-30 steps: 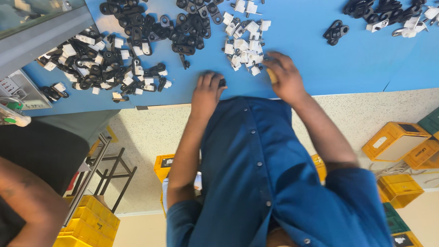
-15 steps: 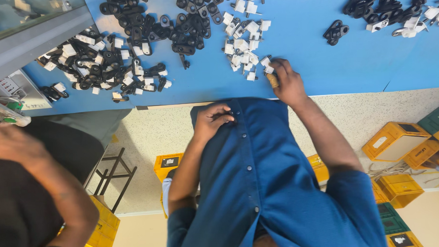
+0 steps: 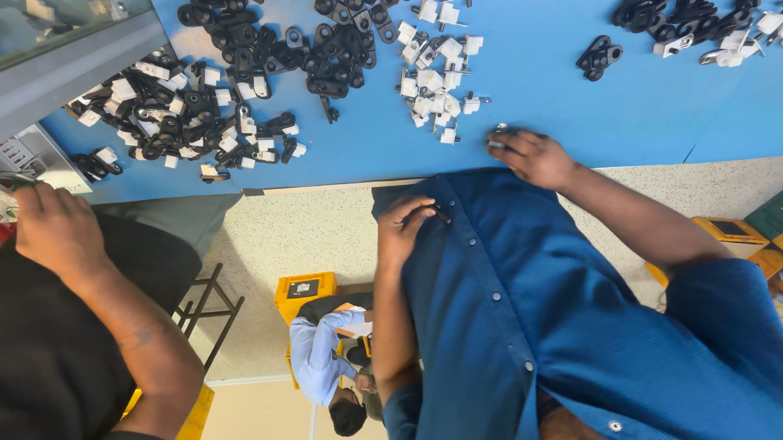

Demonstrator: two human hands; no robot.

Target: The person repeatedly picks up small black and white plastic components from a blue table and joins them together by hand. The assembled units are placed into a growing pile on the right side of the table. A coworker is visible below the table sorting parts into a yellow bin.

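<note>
Now the left hand is off the table and against the front of the blue button-up shirt, fingers curled on a small dark piece at the placket. A second ago it lay at the table edge beside the other hand. The right hand stays at the near edge of the blue-topped work table, fingertips closed on a small white-and-metal plug part. So the hands are now apart, and only the right one is working on the table.

Just beyond the right hand lies a loose heap of white plastic plug parts. Heaps of black plastic clip parts spread farther left.

At the far left, a co-worker's hand in a black sleeve has come up to a grey machine.

On the floor stand yellow plastic crates. One holds something dark; what the rest hold I cannot tell.
</note>
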